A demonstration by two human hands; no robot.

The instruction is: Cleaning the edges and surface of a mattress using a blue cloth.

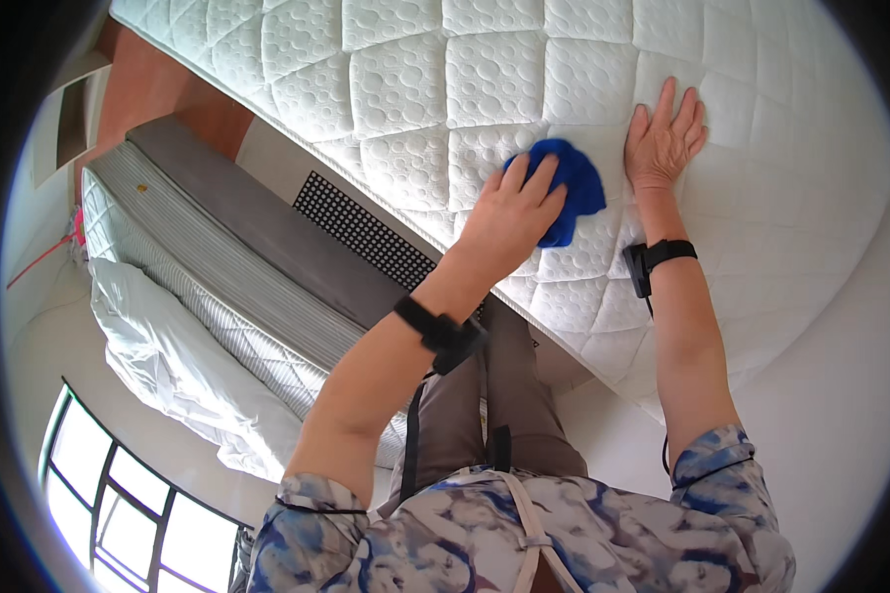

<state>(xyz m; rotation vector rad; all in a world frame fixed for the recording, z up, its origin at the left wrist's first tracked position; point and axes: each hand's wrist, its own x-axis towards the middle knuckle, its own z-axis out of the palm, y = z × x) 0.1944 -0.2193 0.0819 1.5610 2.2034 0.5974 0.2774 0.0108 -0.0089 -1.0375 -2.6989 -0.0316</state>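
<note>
A white quilted mattress with a raised circle pattern spreads before me, filling the upper part of the head view. My left hand presses a crumpled blue cloth onto its top near the close edge, fingers curled over the fabric. Part of the cloth is hidden beneath those fingers. To the right, my right hand lies palm down on the mattress, fingers spread, with nothing held. Each wrist wears a black strap with a small device, the left one and the right one.
On the left is another mattress with a striped side, alongside a grey padded piece. White sheeting hangs over its outer side. A black perforated panel shows in the gap between the mattresses. A dark-framed window is at lower left.
</note>
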